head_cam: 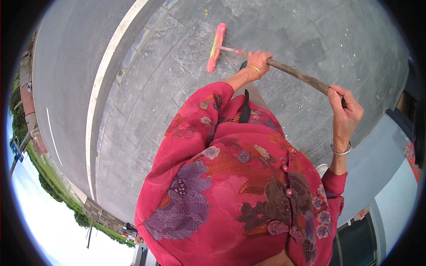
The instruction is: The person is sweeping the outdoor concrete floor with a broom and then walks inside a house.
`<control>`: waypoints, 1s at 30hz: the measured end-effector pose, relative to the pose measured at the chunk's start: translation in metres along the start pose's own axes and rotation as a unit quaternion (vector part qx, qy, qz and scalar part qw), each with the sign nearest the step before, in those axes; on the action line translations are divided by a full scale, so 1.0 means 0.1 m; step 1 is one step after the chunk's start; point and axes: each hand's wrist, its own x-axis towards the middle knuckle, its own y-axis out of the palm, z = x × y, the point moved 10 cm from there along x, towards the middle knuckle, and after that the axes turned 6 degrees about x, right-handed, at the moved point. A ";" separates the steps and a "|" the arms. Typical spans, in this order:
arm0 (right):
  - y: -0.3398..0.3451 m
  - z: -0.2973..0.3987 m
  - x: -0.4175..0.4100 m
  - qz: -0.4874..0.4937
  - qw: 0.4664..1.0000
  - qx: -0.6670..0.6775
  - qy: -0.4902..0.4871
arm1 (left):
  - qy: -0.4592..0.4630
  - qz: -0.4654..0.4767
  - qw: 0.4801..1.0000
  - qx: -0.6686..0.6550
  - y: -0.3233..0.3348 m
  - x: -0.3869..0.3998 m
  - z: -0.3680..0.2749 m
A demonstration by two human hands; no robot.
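Both my hands grip the worn wooden handle [299, 75] of a long-handled broom or mop. My left hand [259, 63], with a gold-coloured bangle at its wrist, is closed around the lower part of the shaft. Farther up, my right hand [346, 104] wraps the handle's top end; a silver-coloured bangle circles that wrist. The wide pink head [217, 48], with a yellow strip along it, rests on the grey paving [186, 79]. Its exact kind cannot be told.
A kerb [126, 58] and a white line [103, 66] separate the paving from the asphalt road [70, 83] on the left. A pale wall [376, 159] stands on the right, near a white container [321, 169]. Small white specks [352, 63] and a yellow scrap [206, 13] lie on the ground.
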 end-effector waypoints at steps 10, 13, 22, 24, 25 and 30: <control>-0.94 0.55 0.33 -0.143 0.956 0.021 -0.254 | 0.214 -0.092 0.964 -0.129 -0.74 1.31 -1.65; -0.69 0.26 0.83 -0.115 0.964 0.154 -0.182 | 0.194 -0.117 0.972 -0.070 -1.07 1.43 -1.41; 1.67 -0.59 2.08 0.149 0.876 0.434 0.146 | -0.039 0.029 0.991 0.126 -1.07 1.87 1.20; 2.11 -0.56 2.36 0.166 0.868 0.443 0.153 | -0.064 0.067 0.985 0.143 -1.02 2.07 1.67; 2.23 -0.55 2.42 0.165 0.858 0.452 0.177 | -0.069 0.081 0.984 0.142 -0.99 2.10 1.78; 1.71 -0.66 3.10 0.116 0.906 0.360 0.191 | -0.069 0.129 0.984 0.098 -0.85 2.81 1.28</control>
